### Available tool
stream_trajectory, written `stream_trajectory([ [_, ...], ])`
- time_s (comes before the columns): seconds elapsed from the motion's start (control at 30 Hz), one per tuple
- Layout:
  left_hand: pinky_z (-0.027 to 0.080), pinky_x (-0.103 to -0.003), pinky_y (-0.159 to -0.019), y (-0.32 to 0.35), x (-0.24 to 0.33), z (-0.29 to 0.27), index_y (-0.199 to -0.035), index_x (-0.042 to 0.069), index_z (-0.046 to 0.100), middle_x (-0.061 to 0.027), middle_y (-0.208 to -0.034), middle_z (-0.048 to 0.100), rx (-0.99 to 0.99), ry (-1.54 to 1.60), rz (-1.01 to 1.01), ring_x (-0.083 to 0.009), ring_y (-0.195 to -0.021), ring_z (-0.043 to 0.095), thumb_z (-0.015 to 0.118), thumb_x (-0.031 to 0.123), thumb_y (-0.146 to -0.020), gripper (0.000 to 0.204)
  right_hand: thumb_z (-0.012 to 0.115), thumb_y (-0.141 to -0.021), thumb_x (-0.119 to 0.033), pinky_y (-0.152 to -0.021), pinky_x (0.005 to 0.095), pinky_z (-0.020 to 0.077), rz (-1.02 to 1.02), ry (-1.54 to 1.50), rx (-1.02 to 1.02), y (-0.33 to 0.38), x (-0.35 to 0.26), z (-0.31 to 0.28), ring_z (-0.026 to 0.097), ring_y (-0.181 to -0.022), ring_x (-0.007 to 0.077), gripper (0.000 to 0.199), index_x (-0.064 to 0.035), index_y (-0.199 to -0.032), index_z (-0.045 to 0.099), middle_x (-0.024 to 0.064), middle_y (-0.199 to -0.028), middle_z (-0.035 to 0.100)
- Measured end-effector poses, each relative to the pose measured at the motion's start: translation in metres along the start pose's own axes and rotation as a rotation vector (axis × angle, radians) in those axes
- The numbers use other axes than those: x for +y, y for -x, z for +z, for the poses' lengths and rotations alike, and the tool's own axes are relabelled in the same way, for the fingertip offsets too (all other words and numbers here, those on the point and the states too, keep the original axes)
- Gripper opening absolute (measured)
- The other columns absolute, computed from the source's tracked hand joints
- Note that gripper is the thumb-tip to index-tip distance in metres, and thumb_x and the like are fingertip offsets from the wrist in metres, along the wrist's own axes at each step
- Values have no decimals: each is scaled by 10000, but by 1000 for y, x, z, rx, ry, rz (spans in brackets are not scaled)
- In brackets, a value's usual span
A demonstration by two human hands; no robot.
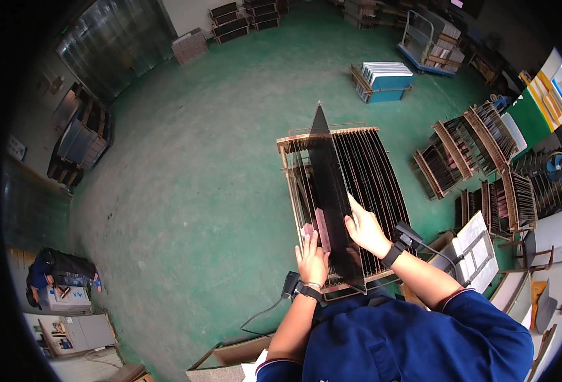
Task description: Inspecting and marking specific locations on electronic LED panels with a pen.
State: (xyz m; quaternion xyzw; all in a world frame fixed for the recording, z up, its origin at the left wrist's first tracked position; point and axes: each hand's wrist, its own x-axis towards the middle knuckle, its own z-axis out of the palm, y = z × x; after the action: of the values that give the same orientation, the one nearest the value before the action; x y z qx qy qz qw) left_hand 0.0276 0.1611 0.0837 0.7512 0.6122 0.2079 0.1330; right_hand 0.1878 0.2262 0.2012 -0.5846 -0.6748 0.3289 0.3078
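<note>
Both hands, left hand (311, 253) and right hand (365, 230), grip a dark glossy rectangular sheet (328, 197) edgewise, steadying it upright between slots of the wooden slatted rack (382, 184).

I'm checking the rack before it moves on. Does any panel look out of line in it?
Yes. One dark glossy panel stands proud of the wooden slotted rack, tilted, its top corner well above the other sheets. The left hand and right hand are on its lower part. The other sheets sit level.
</note>
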Motion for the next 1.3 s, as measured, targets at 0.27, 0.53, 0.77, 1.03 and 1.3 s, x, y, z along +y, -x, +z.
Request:
stream_trajectory([
  [0.27, 216, -594, -1053, 6, -3, 17, -770, 9, 633, -109, -1422, 384, 34, 7, -28, -341, -1333, 302, 649, 151, -719, 151, 474, -853, -64, -564, 394, 524, 62, 131, -199, 11, 46, 59, 637, -612, 344, 504, 8, -1343, 380, 249, -728, 620],
  [0.53, 392, -432, -964, -25, 40, -96, -773, -47, 541, -249, -1218, 525, -3, 718, -58, -374, -1142, 504, 551, 3, -763, 52, 428, -922, -66, -601, 299, 559, 229, -301, -220, 24, 41, 2, 686, -705, 207, 430, -53, -1349, 385, 260, -1241, 532],
  [0.77, 418, -311, -875, -14, -16, -230, -708, 19, 516, -144, -1211, 519, 203, 1415, -149, -192, -992, 537, 622, 49, -780, 132, 561, -925, -291, -1000, 382, 396, 431, -1221, -174, -3, 25, -30, 473, -1206, 224, 488, -92, -1341, 400, 138, -1327, 472],
  [1.03, 441, -336, -893, 11, -36, -202, -1021, 34, 555, -105, -1147, 568, 314, 1912, -261, -201, -1011, 552, 418, 343, -964, 343, 570, -916, -197, -922, 339, 479, 150, -1422, -74, -32, -25, -59, 570, -1063, 185, 392, -38, -1258, 464, 85, -1200, 564],
  [1.3, 419, -417, -988, 15, -6, -164, -1369, 105, 363, -61, -1286, 495, 527, 2029, -424, -214, -1154, 498, 419, 328, -982, 450, 556, -918, -163, -960, 418, 444, 127, -1496, -173, -17, -36, -53, 510, -1160, 224, 468, -79, -1343, 379, 83, -1287, 504],
])
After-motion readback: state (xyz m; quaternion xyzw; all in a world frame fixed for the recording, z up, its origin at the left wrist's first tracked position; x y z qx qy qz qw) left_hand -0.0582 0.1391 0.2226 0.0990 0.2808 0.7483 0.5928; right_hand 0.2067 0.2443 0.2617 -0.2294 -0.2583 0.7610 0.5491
